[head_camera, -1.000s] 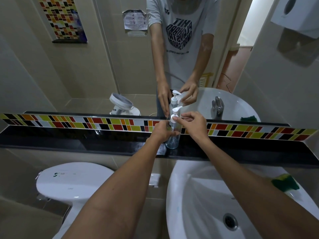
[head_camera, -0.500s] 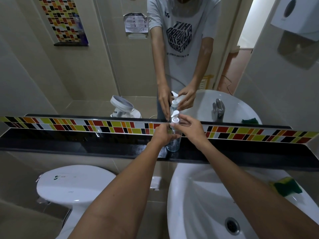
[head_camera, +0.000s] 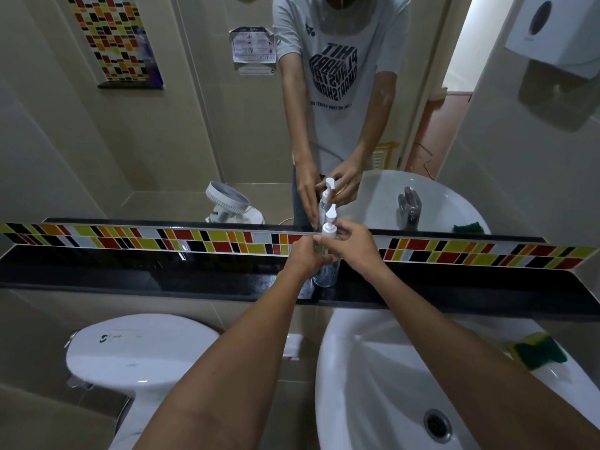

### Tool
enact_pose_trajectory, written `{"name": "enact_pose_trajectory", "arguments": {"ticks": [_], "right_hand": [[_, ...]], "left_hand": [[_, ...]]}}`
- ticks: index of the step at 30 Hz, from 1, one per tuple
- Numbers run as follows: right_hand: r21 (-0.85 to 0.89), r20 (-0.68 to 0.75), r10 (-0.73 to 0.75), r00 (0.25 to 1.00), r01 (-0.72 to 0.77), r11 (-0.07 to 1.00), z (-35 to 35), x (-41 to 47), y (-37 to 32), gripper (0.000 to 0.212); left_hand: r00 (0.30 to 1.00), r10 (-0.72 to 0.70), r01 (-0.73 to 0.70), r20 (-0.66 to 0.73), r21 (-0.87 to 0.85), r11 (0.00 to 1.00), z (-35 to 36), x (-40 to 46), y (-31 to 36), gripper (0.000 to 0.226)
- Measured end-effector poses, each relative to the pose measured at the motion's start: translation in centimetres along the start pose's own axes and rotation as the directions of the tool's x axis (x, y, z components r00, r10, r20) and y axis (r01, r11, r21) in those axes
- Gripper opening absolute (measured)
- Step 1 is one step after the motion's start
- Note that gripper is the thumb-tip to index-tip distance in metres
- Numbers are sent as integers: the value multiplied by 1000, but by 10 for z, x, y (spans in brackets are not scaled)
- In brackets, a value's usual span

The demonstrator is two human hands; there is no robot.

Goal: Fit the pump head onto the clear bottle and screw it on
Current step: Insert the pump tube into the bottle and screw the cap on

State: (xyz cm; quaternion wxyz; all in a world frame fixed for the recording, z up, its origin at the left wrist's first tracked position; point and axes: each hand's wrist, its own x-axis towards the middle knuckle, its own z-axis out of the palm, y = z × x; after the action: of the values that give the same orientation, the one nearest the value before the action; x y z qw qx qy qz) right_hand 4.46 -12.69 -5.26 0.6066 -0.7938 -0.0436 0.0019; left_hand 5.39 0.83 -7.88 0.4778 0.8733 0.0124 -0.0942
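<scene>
Head view: beyond the white sink, the clear bottle stands upright on the black ledge. Left hand wraps its body; right hand pinches the white pump head on its neck.

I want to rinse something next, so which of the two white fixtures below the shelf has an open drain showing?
The sink at lower right: its metal drain shows in the basin. The toilet at lower left has its lid shut.
</scene>
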Motion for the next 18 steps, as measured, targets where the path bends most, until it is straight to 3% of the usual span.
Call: {"name": "enact_pose_trajectory", "arguments": {"ticks": [7, 13, 18], "right_hand": [[9, -172, 14, 985, -13, 1000, -4, -7, 6, 41], [21, 16, 19, 1000, -19, 1000, -4, -1, 3, 52], [11, -53, 7, 999, -7, 1000, -7, -8, 11, 47]], "left_hand": [[1000, 14, -14, 9, -18, 1000, 0, 0, -1, 58], [1000, -2, 2, 4, -47, 999, 0, 3, -4, 56], [1000, 0, 0, 3, -62, 998, 2, 4, -6, 57]]}}
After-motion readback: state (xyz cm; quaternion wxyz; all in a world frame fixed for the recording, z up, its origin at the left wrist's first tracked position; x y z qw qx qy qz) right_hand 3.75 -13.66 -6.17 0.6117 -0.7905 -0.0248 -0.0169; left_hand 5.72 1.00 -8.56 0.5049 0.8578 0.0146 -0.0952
